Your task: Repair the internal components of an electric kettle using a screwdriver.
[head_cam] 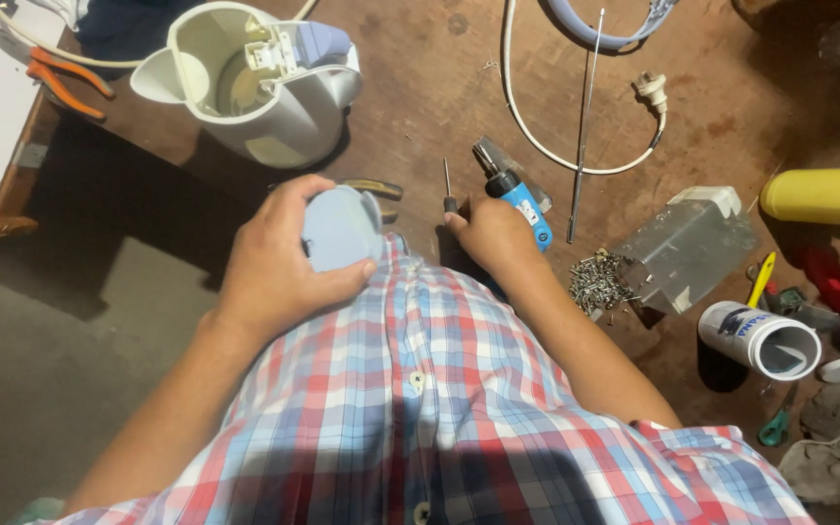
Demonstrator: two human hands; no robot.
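Observation:
My left hand (279, 258) grips a pale blue-grey plastic cover piece (342, 228) held against my plaid shirt. My right hand (493, 231) rests on the brown table and closes on a small screwdriver (448, 185) whose thin shaft points away from me. A blue-handled tool (515, 194) lies right beside that hand, touching its far side. A white electric kettle (255, 83) lies on its side at the table's upper left, its open mouth facing me.
A pile of screws (597, 282) and a bent metal plate (687, 248) lie right of my hand. A white power cord with plug (648, 92), a thin metal rod (585, 126), orange pliers (65, 83), a yellow cylinder (823, 194) and a white tube (760, 340) are scattered around.

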